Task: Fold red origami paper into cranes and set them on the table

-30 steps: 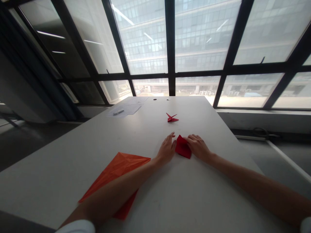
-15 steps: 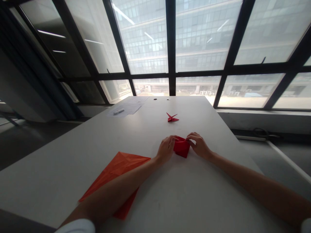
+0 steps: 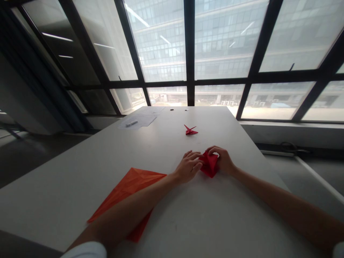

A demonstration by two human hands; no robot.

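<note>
- Centrally, a small folded piece of red paper (image 3: 210,165) is held between both hands, low over the white surface (image 3: 80,172)
- Its left edge is pinched by the left hand (image 3: 188,167), whose grip is closed on the paper with the fingers curled toward it
- Its right side is covered by the right hand (image 3: 223,160), whose grip is likewise closed on the paper, fingertips bent over its upper edge
- Whether the paper's lower point touches the surface cannot be told
- A large creased orange sheet (image 3: 129,195) is seen lying flat near the left forearm, partly hidden under it
- A finished red paper crane (image 3: 190,130) is seen farther back on the surface, well apart from the hands
- Some white sheets with a small pale object (image 3: 131,123) on them are seen at the far left corner, near the window
</note>
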